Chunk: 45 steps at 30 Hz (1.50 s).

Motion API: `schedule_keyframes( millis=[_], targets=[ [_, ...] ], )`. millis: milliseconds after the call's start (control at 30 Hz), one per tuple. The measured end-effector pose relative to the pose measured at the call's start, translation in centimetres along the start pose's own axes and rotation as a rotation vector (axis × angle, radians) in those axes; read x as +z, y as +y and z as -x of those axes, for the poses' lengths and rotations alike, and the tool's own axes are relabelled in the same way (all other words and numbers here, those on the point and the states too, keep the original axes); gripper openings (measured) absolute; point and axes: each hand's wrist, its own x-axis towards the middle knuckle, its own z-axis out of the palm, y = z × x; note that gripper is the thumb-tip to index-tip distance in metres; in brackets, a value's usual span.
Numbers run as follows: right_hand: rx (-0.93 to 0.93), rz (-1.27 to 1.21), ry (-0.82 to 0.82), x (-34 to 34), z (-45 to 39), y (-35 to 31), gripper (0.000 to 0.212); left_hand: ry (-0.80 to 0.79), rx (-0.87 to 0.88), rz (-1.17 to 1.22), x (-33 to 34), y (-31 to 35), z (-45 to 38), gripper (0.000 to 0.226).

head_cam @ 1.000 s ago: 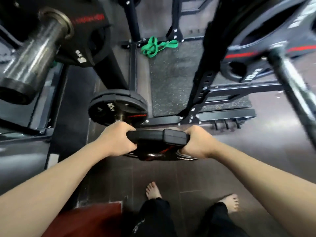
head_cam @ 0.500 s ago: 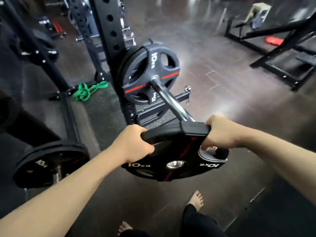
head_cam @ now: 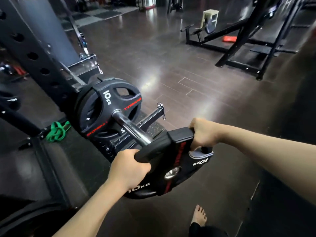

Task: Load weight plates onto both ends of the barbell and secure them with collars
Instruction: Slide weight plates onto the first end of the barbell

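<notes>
I hold a black 10 kg weight plate (head_cam: 172,161) with red stripes by its rim. My left hand (head_cam: 129,167) grips its near-left edge and my right hand (head_cam: 202,133) grips its far-right edge. The plate is tilted, its steel-ringed centre hole facing me. Just behind its top edge ends the chrome barbell sleeve (head_cam: 130,128), which runs up-left. Another black 10 kg plate (head_cam: 109,106) sits on that sleeve against the rack. No collar is visible.
The black rack upright (head_cam: 34,57) with holes stands at the left. A green resistance band (head_cam: 57,130) lies on the rack base. A black machine frame (head_cam: 248,41) stands far right across the dark floor. My bare foot (head_cam: 199,215) is below the plate.
I have turned from the floor plate stack toward the barbell end. The held plate has risen and now sits right at the sleeve tip; the loaded plate looks closer.
</notes>
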Motion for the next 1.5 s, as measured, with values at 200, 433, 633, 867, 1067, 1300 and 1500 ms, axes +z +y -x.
schedule_keyframes(
  millis=[200, 433, 633, 867, 1067, 1300, 1500],
  targets=[
    [-0.083, -0.030, -0.045, 0.0, -2.6, 1.6, 0.033, 0.084, -0.060, -0.001, 1.7, 0.2, 0.4, 0.015],
    [-0.177, -0.080, -0.037, -0.3, -5.2, 2.7, 0.036, 0.210, -0.085, -0.044, 2.5, 1.4, 0.1, 0.024],
    [-0.391, -0.140, -0.019, -0.1, -6.8, 4.0, 0.037, 0.312, -0.070, -0.148, 3.6, 2.6, 1.2, 0.023],
    [-0.570, -0.123, 0.075, 0.5, -9.3, 4.7, 0.018, 0.401, 0.043, -0.211, 3.9, 1.5, 0.3, 0.024],
    [-0.625, -0.103, 0.135, 0.5, -14.4, 2.9, 0.008, 0.448, -0.023, -0.238, 1.4, 0.4, -3.9, 0.016],
    [-0.636, -0.122, 0.202, -0.5, -22.7, -2.0, 0.015, 0.489, -0.059, -0.185, -3.3, -2.5, -11.3, 0.015],
    [-0.815, -0.109, 0.631, 0.9, -29.6, -4.6, 0.063, 0.838, 0.283, -0.416, -5.2, -5.0, -17.0, 0.046]
  ],
)
